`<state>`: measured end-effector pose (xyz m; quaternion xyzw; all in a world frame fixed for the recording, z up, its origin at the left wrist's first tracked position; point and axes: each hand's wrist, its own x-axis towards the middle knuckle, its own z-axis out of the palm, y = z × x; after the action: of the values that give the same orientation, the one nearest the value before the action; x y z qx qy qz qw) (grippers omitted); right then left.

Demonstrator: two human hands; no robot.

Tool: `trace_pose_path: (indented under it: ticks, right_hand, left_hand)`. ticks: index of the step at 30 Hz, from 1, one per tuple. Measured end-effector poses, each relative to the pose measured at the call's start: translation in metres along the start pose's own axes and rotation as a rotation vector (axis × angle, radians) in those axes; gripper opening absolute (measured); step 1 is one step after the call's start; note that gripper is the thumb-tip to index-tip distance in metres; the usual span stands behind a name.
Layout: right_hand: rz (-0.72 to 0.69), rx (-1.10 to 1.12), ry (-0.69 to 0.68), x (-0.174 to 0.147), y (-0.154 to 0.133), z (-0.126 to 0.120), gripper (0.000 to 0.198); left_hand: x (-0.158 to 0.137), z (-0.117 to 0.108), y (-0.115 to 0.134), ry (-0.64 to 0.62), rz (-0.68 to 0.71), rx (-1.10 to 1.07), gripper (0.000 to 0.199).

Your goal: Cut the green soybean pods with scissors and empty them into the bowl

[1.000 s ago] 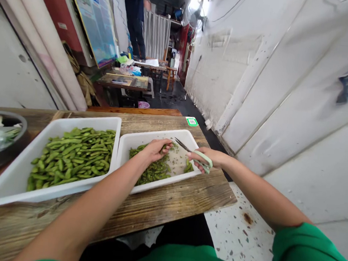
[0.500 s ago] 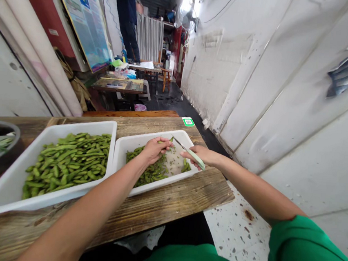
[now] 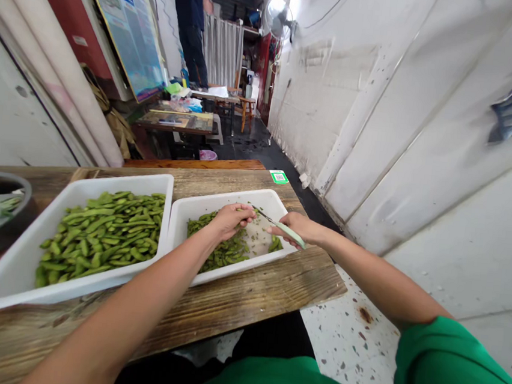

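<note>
While the left hand (image 3: 231, 220) pinches a pod (image 3: 255, 211) between thumb and fingertips, the right hand (image 3: 296, 227) is curled around the pale green handles of the scissors (image 3: 292, 234). Their dark blades point at the left fingertips; whether they touch the pod is too small to tell. Both hands are over the small tray (image 3: 240, 267), where trimmed bits are scattered on the bare part, a few pods lie in the near right corner, and a heap fills the left side, partly hidden by the left hand. Just beside it, on the left, the big tray (image 3: 25, 266) holds a larger heap. Both trays rest on the table (image 3: 245, 299), with a green-edged card (image 3: 278, 176) at its far edge and a dark bowl (image 3: 27, 192) at far left. Beyond, a person (image 3: 192, 35) stands near a poster (image 3: 122, 22).
</note>
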<state>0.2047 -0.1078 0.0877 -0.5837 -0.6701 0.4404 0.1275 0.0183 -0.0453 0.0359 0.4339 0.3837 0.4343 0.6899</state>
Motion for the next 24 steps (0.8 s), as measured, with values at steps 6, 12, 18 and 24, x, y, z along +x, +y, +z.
trace_pose_path:
  ticks: [6,12,18,24]
  right_hand:
    - [0.025,0.158,-0.120,0.001,0.019,-0.013,0.047]
    - [-0.048,0.376,-0.038,0.002,0.034,-0.022,0.045]
    - [-0.062,0.450,0.013,0.005,0.043,-0.025,0.044]
    - [-0.073,0.416,0.037,0.002,0.043,-0.025,0.044]
  left_hand:
    - [0.003,-0.002,0.002,-0.024,-0.125,-0.092,0.010]
    - [0.015,0.011,-0.002,-0.101,-0.238,0.053,0.005]
    - [0.039,0.040,-0.049,0.002,-0.213,0.677,0.026]
    - [0.054,0.047,-0.073,0.117,-0.121,0.765,0.032]
